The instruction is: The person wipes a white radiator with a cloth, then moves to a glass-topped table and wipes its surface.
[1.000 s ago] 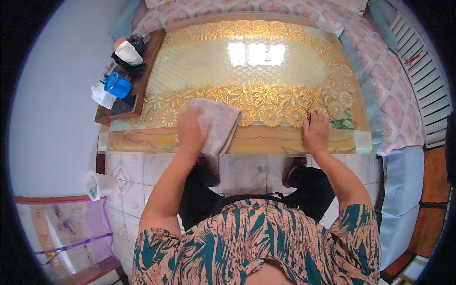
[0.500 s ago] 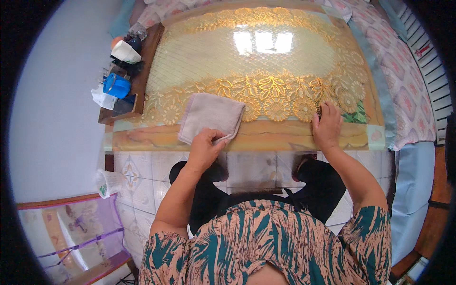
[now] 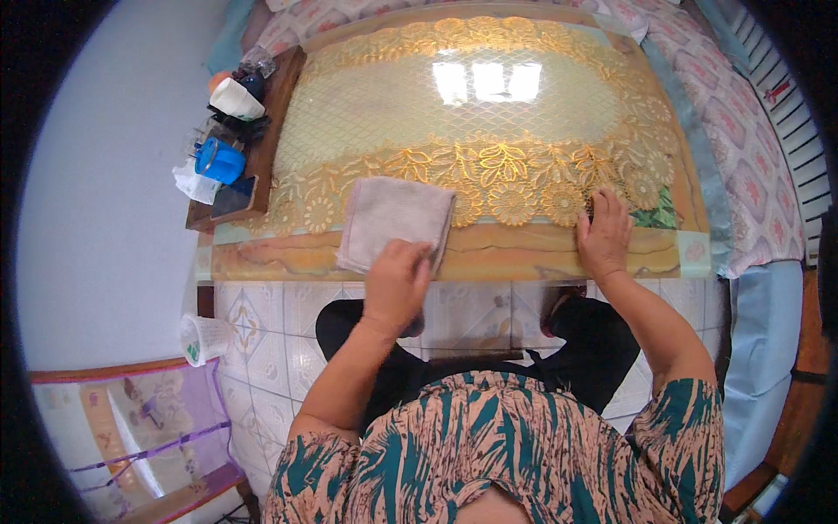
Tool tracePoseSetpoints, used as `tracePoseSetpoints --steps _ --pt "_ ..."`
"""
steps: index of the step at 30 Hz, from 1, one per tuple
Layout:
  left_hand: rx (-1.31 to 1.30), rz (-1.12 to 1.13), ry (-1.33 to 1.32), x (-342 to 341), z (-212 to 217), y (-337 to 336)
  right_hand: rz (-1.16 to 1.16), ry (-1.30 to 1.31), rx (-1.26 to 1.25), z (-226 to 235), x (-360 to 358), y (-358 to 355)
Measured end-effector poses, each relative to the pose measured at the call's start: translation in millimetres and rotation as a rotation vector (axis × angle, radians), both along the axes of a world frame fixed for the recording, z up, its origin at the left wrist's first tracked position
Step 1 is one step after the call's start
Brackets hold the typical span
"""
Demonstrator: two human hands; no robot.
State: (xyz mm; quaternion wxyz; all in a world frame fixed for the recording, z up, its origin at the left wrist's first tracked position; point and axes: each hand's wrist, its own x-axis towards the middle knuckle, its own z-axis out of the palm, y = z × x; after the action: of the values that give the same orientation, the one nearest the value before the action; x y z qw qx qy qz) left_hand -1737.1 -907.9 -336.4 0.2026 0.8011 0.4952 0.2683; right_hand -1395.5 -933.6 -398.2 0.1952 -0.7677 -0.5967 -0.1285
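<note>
A folded pale pinkish-grey cloth [image 3: 397, 214] lies flat on the table's near left part, over the edge of a gold floral lace cover [image 3: 511, 203]. Above the cloth's near edge is my left hand [image 3: 397, 279], its fingers curled together and nothing visible in them. Part of that edge is hidden beneath it. My right hand [image 3: 605, 234] rests palm down at the table's near right, fingers stretched over the lace border. A small dark patch shows beside its fingers; I cannot tell whether it is shadow.
Along the table's left side runs a wooden tray [image 3: 281, 109] holding a blue mug [image 3: 219, 161], a white cup [image 3: 236, 99] and other small items. A white basket [image 3: 204, 340] stands on the tiled floor. Patterned bedding [image 3: 751, 166] borders the right side.
My left hand has let go of the cloth's near corner and lifted slightly. The cloth's corner now lies flat. My right hand stays in place.
</note>
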Motion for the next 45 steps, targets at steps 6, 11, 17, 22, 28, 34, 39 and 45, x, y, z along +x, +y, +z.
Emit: tracePoseSetpoints --steps 6,11,17,22,28,34,39,45 --pt "0.051 -0.039 -0.067 0.2 -14.5 9.5 0.017 0.011 -0.025 8.0 -3.1 -0.4" --pt "0.276 -0.063 0.023 14.9 -38.7 53.0 0.007 -0.003 -0.024 4.6 -1.6 0.6" --pt "0.223 -0.042 0.369 30.2 -58.4 51.7 -0.006 -0.017 -0.040 3.5 -2.9 -0.4" --pt "0.129 0.073 0.390 33.3 -45.5 36.3 0.016 0.022 -0.063 14.5 -4.5 -2.0" --pt "0.144 0.206 0.347 35.1 -60.7 45.5 0.011 -0.012 -0.062 14.6 -4.6 -3.0" --pt "0.183 0.133 0.269 46.4 -72.0 87.7 0.034 0.014 -0.051 18.6 -9.2 -0.7" --pt "0.223 -0.297 0.151 135.0 -66.7 79.7 0.019 0.077 -0.091 17.7 -9.6 0.2" --pt "0.107 -0.423 0.172 192.6 -49.5 124.9 0.054 0.087 -0.091 18.3 -8.1 0.2"
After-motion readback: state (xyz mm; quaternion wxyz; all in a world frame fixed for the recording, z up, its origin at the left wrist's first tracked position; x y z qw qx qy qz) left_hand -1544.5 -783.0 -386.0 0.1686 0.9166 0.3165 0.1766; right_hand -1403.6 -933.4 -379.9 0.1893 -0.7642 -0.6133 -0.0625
